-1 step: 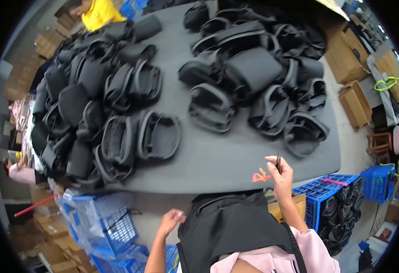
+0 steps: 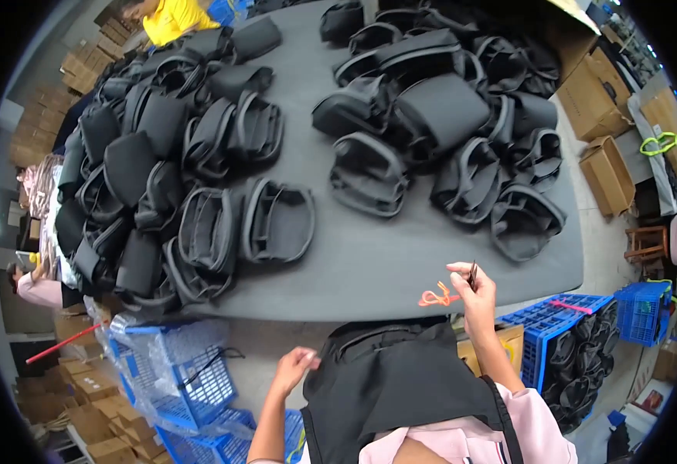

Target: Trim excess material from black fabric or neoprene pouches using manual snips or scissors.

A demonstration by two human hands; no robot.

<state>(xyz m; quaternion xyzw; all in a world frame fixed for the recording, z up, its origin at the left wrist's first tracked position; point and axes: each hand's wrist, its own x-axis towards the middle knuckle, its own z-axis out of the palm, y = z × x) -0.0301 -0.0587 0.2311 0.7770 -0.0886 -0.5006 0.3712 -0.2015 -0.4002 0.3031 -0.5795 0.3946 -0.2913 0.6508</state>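
Note:
My right hand (image 2: 476, 298) is raised at the table's near edge, its fingers closed round small dark thread snips (image 2: 473, 274). From the snips hangs a loop of orange-pink cord (image 2: 437, 295). My left hand (image 2: 295, 370) is low beside the black apron (image 2: 400, 371) I wear, its fingers loosely bent and holding nothing. Ahead of my hands lie many black zippered pouches on the grey table (image 2: 369, 271). Nearest are an open pouch (image 2: 279, 222) at left, one in the middle (image 2: 368, 175), and one at right (image 2: 527, 222).
Blue plastic crates (image 2: 176, 375) with clear wrap stand at lower left. Another blue crate (image 2: 559, 321) full of black pouches is by my right arm. Cardboard boxes (image 2: 607, 178) and a wooden stool (image 2: 646, 243) are farther right. A person in yellow (image 2: 172, 23) is beyond the table.
The view has shifted slightly, so the pouches sit a little higher and farther right. The orange cord loop has swung. My right hand still grips the snips.

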